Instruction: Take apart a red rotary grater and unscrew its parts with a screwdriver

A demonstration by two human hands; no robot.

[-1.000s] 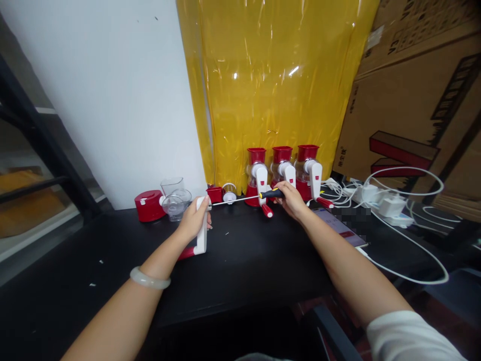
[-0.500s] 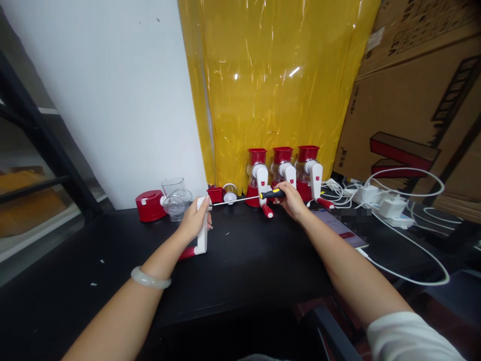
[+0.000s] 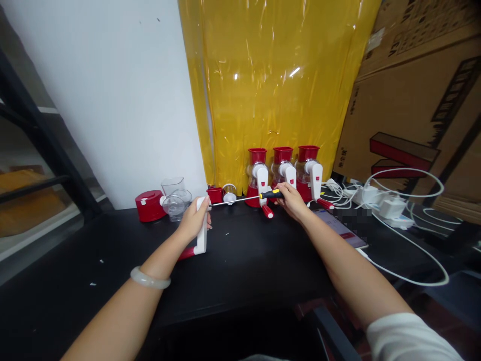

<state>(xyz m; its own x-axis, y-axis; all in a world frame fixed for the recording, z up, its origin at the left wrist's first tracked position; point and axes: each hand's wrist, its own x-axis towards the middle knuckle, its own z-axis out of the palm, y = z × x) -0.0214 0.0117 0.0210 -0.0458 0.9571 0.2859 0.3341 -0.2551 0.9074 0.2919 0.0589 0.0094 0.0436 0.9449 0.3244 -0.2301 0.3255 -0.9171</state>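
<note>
My left hand (image 3: pixel 195 218) is closed around the top of a white crank handle (image 3: pixel 202 235), whose red grip (image 3: pixel 187 253) points down and left over the table. In my right hand (image 3: pixel 290 200) is a screwdriver (image 3: pixel 271 194) with a black and yellow handle, held level. Its long shaft reaches left to the upper end of the crank handle; the tip's exact contact is too small to make out. Behind my left hand stand a clear plastic housing (image 3: pixel 175 198) and a red round base (image 3: pixel 151 205).
Along the back stand three red-and-white rotary graters (image 3: pixel 282 173), beside a metal grating drum (image 3: pixel 229 193) and a red hopper (image 3: pixel 215 194). At right lie a phone (image 3: pixel 340 228), white chargers (image 3: pixel 393 206) and looping cables. A large cardboard box (image 3: pixel 413 120) leans behind them.
Almost nothing differs. The screwdriver and my right hand have shifted very slightly; my left hand keeps its hold on the crank handle.
</note>
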